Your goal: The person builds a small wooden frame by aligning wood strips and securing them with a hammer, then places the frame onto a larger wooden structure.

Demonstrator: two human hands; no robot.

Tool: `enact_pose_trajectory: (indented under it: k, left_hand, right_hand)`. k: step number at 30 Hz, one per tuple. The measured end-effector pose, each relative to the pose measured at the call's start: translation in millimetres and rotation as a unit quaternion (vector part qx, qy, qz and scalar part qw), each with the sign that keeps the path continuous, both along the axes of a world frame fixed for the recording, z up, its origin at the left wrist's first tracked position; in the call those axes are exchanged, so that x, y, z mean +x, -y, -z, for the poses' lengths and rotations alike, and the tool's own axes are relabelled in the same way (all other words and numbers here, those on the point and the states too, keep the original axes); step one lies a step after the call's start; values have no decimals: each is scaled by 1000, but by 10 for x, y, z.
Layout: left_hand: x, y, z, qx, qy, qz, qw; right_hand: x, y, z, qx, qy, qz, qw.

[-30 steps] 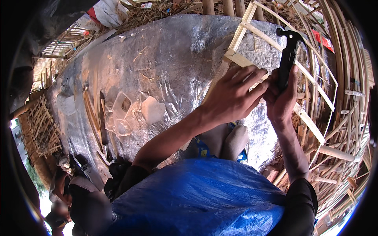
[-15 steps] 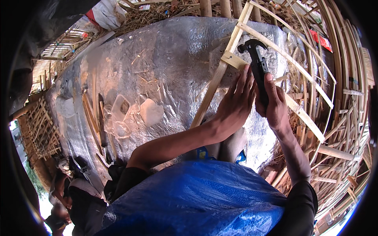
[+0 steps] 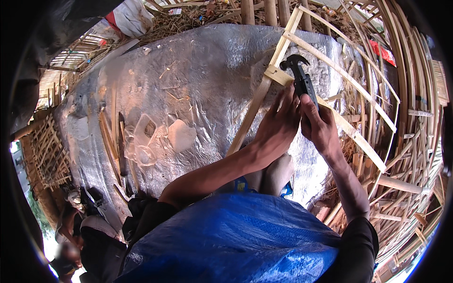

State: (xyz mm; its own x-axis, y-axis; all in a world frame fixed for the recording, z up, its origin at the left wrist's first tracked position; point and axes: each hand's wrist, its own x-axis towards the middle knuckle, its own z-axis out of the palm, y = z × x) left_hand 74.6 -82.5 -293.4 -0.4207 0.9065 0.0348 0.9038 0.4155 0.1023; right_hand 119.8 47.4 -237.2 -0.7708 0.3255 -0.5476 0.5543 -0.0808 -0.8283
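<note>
My right hand [image 3: 322, 126] is wrapped round the handle of a black claw hammer [image 3: 304, 86], its head up and away from me. Close against it, my left hand [image 3: 278, 126] has its fingers bent and pressed together by the hammer handle. Whatever those fingertips pinch is hidden. Both hands are over a frame of pale bamboo slats [image 3: 252, 115] lying on the silvery sheet. Just beyond the left fingers, a short crosspiece [image 3: 277, 74] overlaps the long left slat. Another slat [image 3: 361, 139] of the frame runs out from under my right hand toward the lower right.
The silvery foil sheet [image 3: 207, 61] covers the ground, with clear plastic pieces [image 3: 141, 141] and thin sticks [image 3: 108, 141] on its left. Bundled bamboo strips [image 3: 410, 137] crowd the right side. Blue tarp material [image 3: 236, 236] covers my lap. Another person [image 3: 71, 226] sits at lower left.
The hammer has shifted slightly left and down, its head nearer the crosspiece. My left fingers, stretched out before, have drawn back and bent in against the hammer handle.
</note>
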Motion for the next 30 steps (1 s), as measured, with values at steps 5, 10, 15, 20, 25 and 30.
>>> enact_pose_trajectory:
  k: [5,10,15,20,25,30]
  left_hand:
    - [-178,122,-71,138,86,1,987]
    - [-355,358,-113,255,174,-101,946]
    - [-512,505,-82,245,186,-234,922]
    - [-604,529,9,252,299,-257,884]
    - [-623,548,15,244,312,-255,882]
    - [-548,488,-65,221,246,-260,907]
  right_hand:
    - [-84,-192,47,288,-18,-66,955]
    - [-105,-370,95,418,-64,-101,900]
    - [-82,-348,280,447,-115,-95,882]
    - [-133,-306,276,416,-121,-86,897]
    - [-140,-290,313,408,-134,-83,899]
    - [-122,-286,321,426,-110,-86,894]
